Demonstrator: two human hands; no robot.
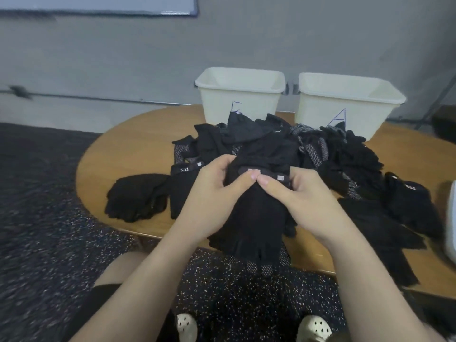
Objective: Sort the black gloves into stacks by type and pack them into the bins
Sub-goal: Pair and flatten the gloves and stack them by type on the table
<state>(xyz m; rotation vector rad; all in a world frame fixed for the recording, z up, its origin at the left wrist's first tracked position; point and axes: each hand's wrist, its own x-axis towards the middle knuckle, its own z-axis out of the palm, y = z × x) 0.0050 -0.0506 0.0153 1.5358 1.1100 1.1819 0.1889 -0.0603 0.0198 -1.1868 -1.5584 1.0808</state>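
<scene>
A big heap of black gloves (266, 144) covers the middle of the round wooden table (128, 149). My left hand (212, 193) and my right hand (303, 198) both grip the cuff of one black glove (251, 225), thumbs meeting at its top edge. That glove hangs toward me over the table's near edge, fingers down. To the left lie a knit black glove stack (135, 198) and a glove marked 5.11 (183, 188). More gloves (394, 213) spread to the right.
Two cream bins stand at the table's back: the left bin (240, 95) and the right bin (345, 104) marked A. A white object (451, 218) shows at the right edge. Speckled dark floor lies below, with my shoes near the bottom.
</scene>
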